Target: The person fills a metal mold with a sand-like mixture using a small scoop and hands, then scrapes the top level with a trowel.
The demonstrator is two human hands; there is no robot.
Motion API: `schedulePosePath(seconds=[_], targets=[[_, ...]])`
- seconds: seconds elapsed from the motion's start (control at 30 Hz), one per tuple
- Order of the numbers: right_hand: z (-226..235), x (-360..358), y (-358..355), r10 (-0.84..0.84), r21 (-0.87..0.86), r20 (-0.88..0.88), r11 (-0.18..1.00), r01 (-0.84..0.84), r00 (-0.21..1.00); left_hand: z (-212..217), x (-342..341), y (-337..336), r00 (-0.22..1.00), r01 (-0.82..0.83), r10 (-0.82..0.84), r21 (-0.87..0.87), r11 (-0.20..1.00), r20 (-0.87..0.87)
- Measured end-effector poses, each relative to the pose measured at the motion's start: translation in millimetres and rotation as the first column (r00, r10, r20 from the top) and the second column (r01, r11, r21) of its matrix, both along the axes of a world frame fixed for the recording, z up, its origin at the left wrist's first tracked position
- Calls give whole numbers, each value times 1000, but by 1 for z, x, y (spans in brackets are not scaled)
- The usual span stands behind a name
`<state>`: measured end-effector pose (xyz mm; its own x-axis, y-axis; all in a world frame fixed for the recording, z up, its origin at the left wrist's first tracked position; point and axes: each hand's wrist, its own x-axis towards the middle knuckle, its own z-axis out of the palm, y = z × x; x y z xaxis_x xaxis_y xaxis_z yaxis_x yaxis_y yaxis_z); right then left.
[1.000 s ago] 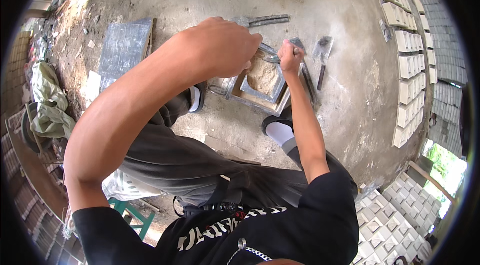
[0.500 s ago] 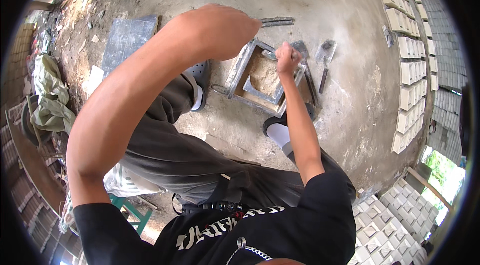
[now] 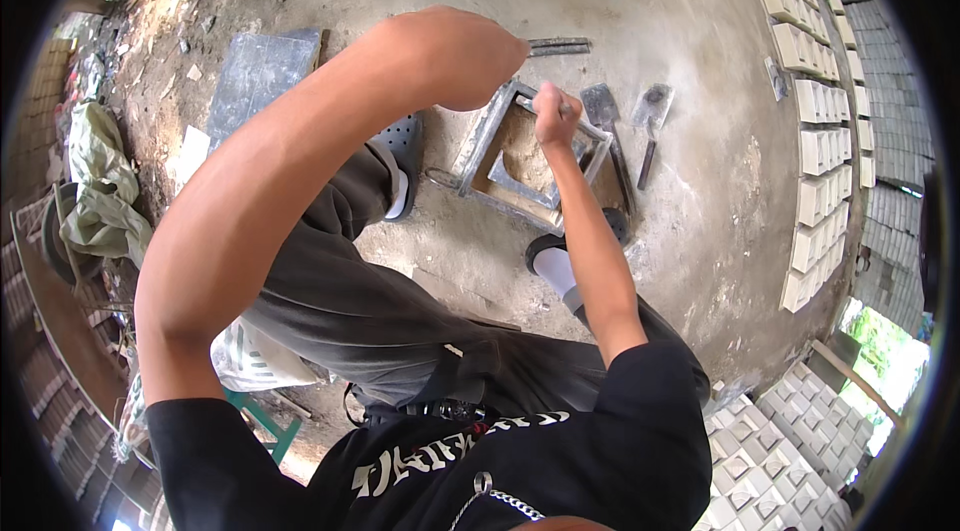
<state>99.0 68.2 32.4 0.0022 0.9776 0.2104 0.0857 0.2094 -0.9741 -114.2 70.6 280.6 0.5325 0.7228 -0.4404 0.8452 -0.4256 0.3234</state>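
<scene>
A square mould frame (image 3: 478, 141) rests on the floor between my feet, with a grey metal insert inside it and pale, damp-looking powder (image 3: 525, 159) filling the insert's opening. My right hand (image 3: 555, 116) is closed in a fist above the mould's far part, around a small grey tool whose shape is mostly hidden. My left hand (image 3: 470, 56) hangs bent above the mould's far left corner. Its back and wrist cover its fingers. Just beyond it lie two dark bars (image 3: 560, 48). A long-handled flat tool (image 3: 602, 109) lies along the mould's right side.
A small trowel (image 3: 652, 109) lies farther right on the concrete floor. Rows of pale cast blocks (image 3: 822, 146) line the right side, with more blocks (image 3: 775, 461) at lower right. A dark flat board (image 3: 260, 81) and a pale sack (image 3: 100, 171) are to the left.
My right hand has moved a little left across the mould, and the grey tool in it shows less. My left hand has shifted slightly right.
</scene>
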Motion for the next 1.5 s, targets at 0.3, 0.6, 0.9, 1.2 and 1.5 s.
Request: schedulePosePath(seconds=[0.3,0.6,0.9,1.2,1.5], targets=[[1,0,7,-50,-47,-216,998,40,975,3,-4,5,1000,-2,1,38,999,22],[15,6,12,10,-115,-176,993,-31,984,2,-2,1,1000,9,-9,28,1000,-8],[19,2,8,-37,-95,-229,995,16,973,1,0,3,1000,12,-12,30,999,-9],[30,-5,0,-78,-60,-253,996,65,964,-3,1,3,1000,-6,6,7,1000,-14],[34,-5,13,-3,-82,-142,997,-9,990,3,-1,3,1000,24,-24,42,999,14]])
